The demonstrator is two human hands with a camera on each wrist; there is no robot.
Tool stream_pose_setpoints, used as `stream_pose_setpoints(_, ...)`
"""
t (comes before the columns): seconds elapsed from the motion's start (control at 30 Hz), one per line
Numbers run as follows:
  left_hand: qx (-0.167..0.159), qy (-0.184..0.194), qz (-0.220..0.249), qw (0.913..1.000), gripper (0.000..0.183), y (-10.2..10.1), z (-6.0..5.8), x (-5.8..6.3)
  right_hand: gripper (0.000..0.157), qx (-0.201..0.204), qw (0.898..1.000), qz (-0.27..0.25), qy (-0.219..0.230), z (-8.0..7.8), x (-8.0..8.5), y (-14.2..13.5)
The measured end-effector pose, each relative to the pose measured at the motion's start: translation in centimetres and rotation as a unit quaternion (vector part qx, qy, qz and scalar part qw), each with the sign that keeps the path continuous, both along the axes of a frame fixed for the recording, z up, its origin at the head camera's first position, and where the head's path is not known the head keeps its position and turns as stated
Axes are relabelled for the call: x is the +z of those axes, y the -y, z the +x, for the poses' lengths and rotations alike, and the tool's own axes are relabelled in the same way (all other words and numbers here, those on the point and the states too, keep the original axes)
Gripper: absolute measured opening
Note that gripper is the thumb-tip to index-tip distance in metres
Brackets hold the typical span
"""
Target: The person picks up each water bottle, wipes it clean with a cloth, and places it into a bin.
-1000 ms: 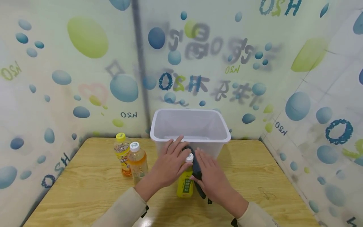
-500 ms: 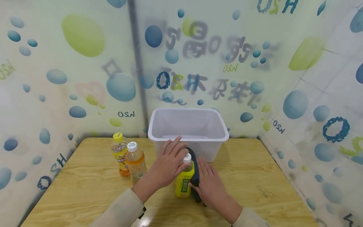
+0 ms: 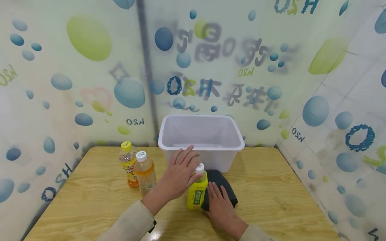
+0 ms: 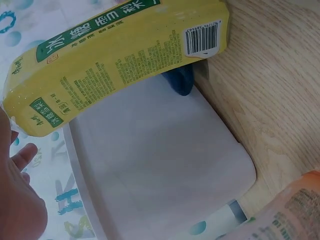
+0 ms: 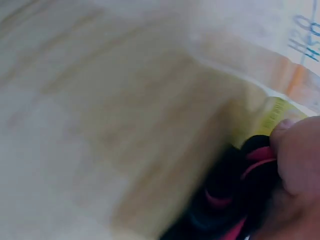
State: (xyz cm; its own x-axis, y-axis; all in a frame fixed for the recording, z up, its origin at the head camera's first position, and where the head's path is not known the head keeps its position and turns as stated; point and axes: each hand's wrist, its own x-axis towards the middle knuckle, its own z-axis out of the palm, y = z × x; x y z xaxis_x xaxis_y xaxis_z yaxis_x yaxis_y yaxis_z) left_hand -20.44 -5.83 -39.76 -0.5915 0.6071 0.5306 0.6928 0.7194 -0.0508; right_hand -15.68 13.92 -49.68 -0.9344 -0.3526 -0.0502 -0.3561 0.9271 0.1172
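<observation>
A yellow-labelled drink bottle (image 3: 196, 195) with a white cap stands upright on the table. My left hand (image 3: 181, 170) holds it at the cap between thumb and forefinger, the other fingers spread out. Immediately right of the bottle lies a dark cloth-like thing (image 3: 223, 185); its kind cannot be told. Fingers straight, my right hand (image 3: 221, 209) rests on its near left part. In the right wrist view the dark thing (image 5: 215, 200) shows pink edges, with the thumb against it. The left wrist view shows the bottle's printed side (image 4: 125, 55) close up.
A pale plastic bin (image 3: 202, 149) stands behind the bottle, near the wall. Left of my left hand are two more bottles: a yellow-capped one (image 3: 129, 165) and a white-capped one (image 3: 145, 175). The wooden table (image 3: 271, 187) meets patterned walls.
The dark thing was upright and narrow beside the bottle; now it lies broad, tipped to the right. My right hand has moved down onto it. The left hand stays at the cap.
</observation>
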Motion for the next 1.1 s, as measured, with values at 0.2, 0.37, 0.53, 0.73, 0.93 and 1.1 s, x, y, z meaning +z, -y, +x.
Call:
stream_pose_setpoints(0.2,0.000,-0.007,0.005,1.0000,0.057,0.0,-0.1,-0.2,0.080,0.001,1.000,0.010,0.001,-0.2,-0.4,-0.1)
stream_pose_setpoints(0.37,-0.007,-0.012,0.013,0.9998,0.058,0.0,-0.1,-0.3,0.072,-0.003,1.000,-0.023,0.004,-0.2,1.1,0.0)
stream_pose_setpoints(0.53,-0.012,-0.022,0.017,0.9995,0.058,0.0,-0.1,-0.3,0.070,-0.016,0.996,-0.071,-0.048,0.0,3.3,0.1)
stream_pose_setpoints(0.73,-0.009,-0.039,0.018,0.9990,0.056,0.2,-0.1,-0.3,0.069,-0.024,0.987,-0.095,-0.129,0.3,6.5,0.3)
stream_pose_setpoints(0.93,-0.001,-0.045,0.005,0.9990,0.057,0.1,0.1,-0.2,0.073,0.006,0.977,-0.126,-0.173,0.4,9.0,0.6)
stream_pose_setpoints(1.1,0.003,-0.041,0.004,0.9992,0.059,0.2,0.1,-0.3,0.082,0.034,0.979,-0.120,-0.162,0.6,9.9,1.1)
